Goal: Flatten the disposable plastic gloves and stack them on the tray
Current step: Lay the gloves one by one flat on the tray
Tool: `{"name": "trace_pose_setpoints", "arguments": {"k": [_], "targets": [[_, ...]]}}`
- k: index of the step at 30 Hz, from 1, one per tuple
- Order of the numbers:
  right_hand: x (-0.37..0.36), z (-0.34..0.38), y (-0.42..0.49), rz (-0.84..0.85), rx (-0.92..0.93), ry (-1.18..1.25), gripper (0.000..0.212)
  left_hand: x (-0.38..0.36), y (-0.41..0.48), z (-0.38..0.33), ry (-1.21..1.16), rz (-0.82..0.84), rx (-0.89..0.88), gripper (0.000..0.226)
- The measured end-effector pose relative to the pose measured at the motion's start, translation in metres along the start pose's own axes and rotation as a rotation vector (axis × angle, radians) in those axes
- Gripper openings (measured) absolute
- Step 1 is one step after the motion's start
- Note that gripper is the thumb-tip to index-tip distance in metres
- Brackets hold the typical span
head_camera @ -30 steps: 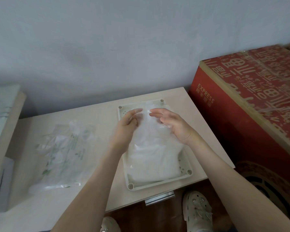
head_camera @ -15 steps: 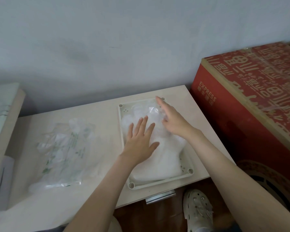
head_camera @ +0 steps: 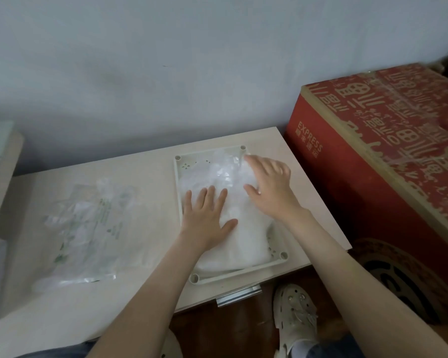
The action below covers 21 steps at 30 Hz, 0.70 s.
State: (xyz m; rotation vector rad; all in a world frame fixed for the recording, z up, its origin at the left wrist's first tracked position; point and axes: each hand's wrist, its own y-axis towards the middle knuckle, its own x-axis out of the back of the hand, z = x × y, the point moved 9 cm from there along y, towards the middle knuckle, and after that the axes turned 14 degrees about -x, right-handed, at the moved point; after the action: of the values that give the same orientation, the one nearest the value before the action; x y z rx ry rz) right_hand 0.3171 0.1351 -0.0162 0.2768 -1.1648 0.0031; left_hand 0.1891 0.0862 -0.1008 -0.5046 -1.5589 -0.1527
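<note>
View from the head, looking down at a pale counter (head_camera: pixel 150 182) set against a grey wall. A pale green tray (head_camera: pixel 178 187) sits on the counter's right half, at about 3 o'clock from its middle, with its long side running away from the person. A white, cloudy stack of gloves (head_camera: pixel 246 244) lies in the tray and fills most of it, the plastic more crinkled at the far end.

The left hand (head_camera: pixel 207 218) lies palm down on the stack at the tray's 9 o'clock side. Its fingers (head_camera: pixel 212 200) are straight and slightly spread, pointing to 12 o'clock, and grip nothing. The right hand (head_camera: pixel 272 187) rests on the stack toward the tray's 1 o'clock corner, palm down, fingers stretched toward 11 o'clock and a little blurred. It too holds nothing.

At 9 o'clock from the tray, well apart from it, a clear bag (head_camera: pixel 88 228) with green print lies flat on the counter. A red box (head_camera: pixel 360 177) stands at 3 o'clock, just beside the counter. A pale shoe (head_camera: pixel 294 316) shows on the floor at 6 o'clock.
</note>
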Motion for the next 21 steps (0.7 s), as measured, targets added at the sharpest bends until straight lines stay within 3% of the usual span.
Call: {"name": "trace_pose_setpoints", "arguments": {"k": [5,7,12,16,21], "targets": [[-0.047,0.007,-0.035,0.221,0.189,-0.255,0.052,0.008,-0.004,-0.002,0.028,-0.123,0.045,0.091],[-0.061,-0.002,-0.042,0.313,0.157,-0.357,0.069,0.005,-0.003,-0.001,0.051,-0.12,0.048,0.084],[-0.063,-0.014,-0.043,0.301,0.097,-0.457,0.079,-0.01,-0.001,0.0,0.0,-0.036,0.043,0.097],[-0.06,-0.026,-0.036,0.279,0.013,-0.448,0.082,-0.011,-0.002,0.0,-0.01,-0.033,0.06,0.077],[-0.048,-0.043,-0.028,0.261,-0.208,-0.376,0.06,-0.011,-0.002,0.001,-0.014,-0.04,0.085,0.076]]}}
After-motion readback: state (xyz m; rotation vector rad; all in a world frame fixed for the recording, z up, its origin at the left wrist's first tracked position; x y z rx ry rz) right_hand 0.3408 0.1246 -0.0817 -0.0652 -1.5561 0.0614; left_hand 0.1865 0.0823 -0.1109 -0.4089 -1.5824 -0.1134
